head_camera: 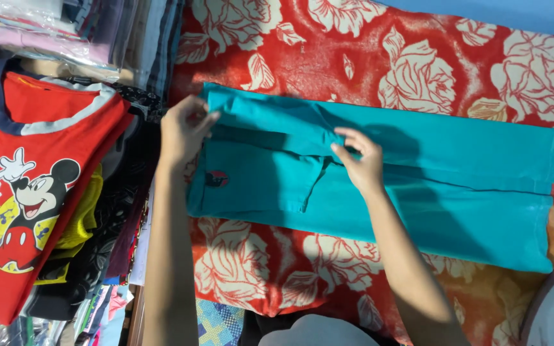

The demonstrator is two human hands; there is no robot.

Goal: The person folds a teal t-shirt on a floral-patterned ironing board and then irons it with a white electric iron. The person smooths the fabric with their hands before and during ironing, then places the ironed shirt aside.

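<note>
Red floral cloth [418, 70] covered the surface where a teal shirt [450, 186] lay folded lengthwise, the left hand [184, 128] pinching its collar-end edge while the right hand [360, 160] pressed fingertips on the middle fold, a red cartoon shirt [27, 192] lying nearby.

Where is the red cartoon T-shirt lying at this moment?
In the head view, the red cotton T-shirt with a cartoon mouse print lies at the far left on a pile of folded clothes, beside the left hand.
</note>
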